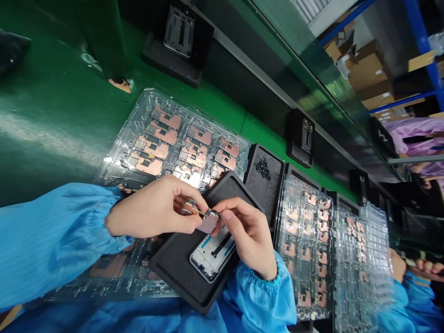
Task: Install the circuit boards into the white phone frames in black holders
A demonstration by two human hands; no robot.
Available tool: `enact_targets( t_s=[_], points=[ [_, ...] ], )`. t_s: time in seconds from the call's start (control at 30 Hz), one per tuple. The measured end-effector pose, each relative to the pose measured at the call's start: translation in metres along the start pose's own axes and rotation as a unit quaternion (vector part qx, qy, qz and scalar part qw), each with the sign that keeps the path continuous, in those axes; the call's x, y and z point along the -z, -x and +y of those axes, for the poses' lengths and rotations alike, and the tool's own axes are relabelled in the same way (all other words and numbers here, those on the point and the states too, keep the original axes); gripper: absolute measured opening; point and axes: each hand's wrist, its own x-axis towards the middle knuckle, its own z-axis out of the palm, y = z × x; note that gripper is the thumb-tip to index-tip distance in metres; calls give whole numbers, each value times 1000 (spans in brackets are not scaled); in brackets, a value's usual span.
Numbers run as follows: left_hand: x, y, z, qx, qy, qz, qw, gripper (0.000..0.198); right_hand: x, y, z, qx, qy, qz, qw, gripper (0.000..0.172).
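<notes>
Between my two hands is a small phone circuit board (209, 222), copper-coloured and silvery, held above a black foam tray. My left hand (161, 206) pinches its left part between thumb and fingers. With thumb and fingertips, my right hand (244, 226) grips its right edge. Below them a phone frame (208, 261) with blue strips and a black ribbon lies in the black tray (176, 273). That tray rests tilted over a clear plastic tray (118, 152), which carries rows of copper-coloured circuit boards (194, 152).
A black tray of tiny dark parts (262, 169) stands behind my right hand. More clear trays of boards (305, 249) lie to the right. Phone frames on black blocks (178, 30) sit along the dark line at the back. At right, a co-worker's hand (397, 266) shows.
</notes>
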Motion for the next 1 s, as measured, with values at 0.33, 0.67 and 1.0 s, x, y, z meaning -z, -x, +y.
enact_targets(
  t_s=[0.33, 0.67, 1.0],
  points=[
    [1, 1, 0, 30, -57, -23, 998, 20, -1, 1, -2, 38, 110, -7, 993, 11],
    [7, 1, 3, 53, -55, -42, 996, 20, -2, -2, -3, -35, -25, -52, 998, 24],
    [8, -3, -5, 53, 8, -38, 998, 21, -1, -2, 3, -35, 9, -35, 999, 32]
  ],
)
